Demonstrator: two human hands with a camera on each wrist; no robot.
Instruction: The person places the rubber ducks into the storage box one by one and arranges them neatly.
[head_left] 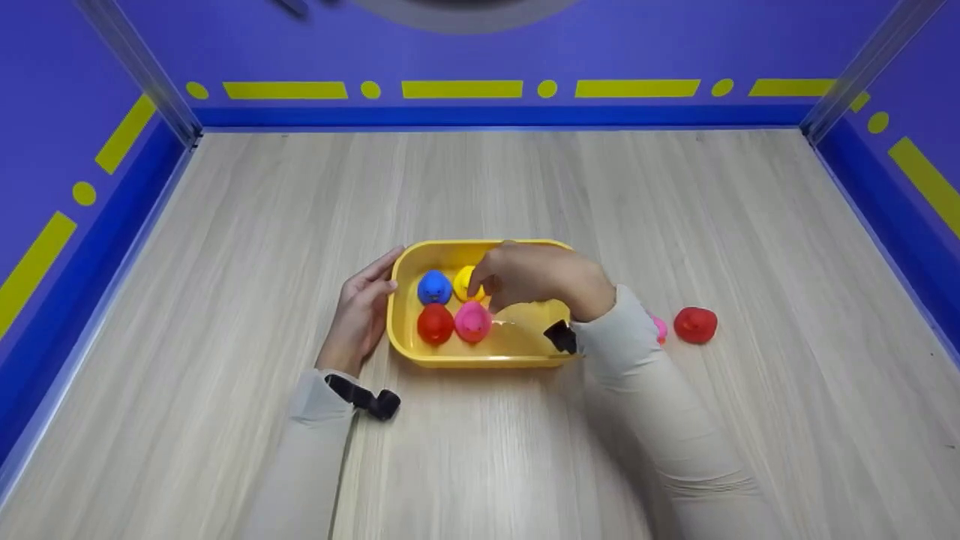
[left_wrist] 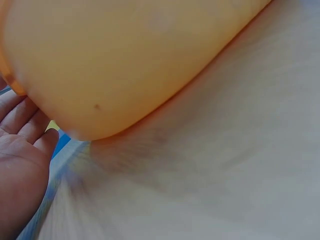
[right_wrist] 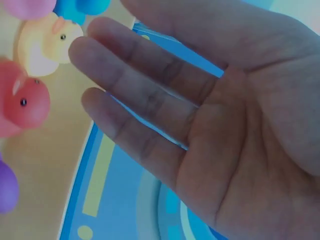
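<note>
Okay, yellow tub (head_left: pixel 487 359) sits mid-frame on the bench (head_left: pixel 225 262), long axis running left-right across the picture. Left hand (head_left: pixel 358 319) is at its left end: thumb over the rim, fingers along the outside wall. That grip is holding the tub, probably so it doesn't slide while the other hand works inside. Right hand (head_left: pixel 541 277) reaches in from the right, fingertips down at the yellow duck (head_left: pixel 461 280). State of that grip: can't tell. Head view has fingers bent at the duck; right wrist view has three fingers extended with nothing between them, no pinch visible.

Four ducks make a two-by-two in the tub's left half: blue duck (head_left: pixel 434 287) upper left, yellow upper right, red duck (head_left: pixel 436 324) lower left, pink duck (head_left: pixel 473 322) lower right. Looks deliberate: rows square to the walls, bodies tight together so they prop each other.

Heading: blue and pink stand upright, bills toward bottom of frame; red seems to match. Yellow partly covered by fingers, heading unclear.

Loose red duck (head_left: pixel 696 325) sits on the bench, right of frame; second pink duck (head_left: pixel 661 330) just left of it, mostly behind the sleeve (head_left: pixel 622 337).
</note>
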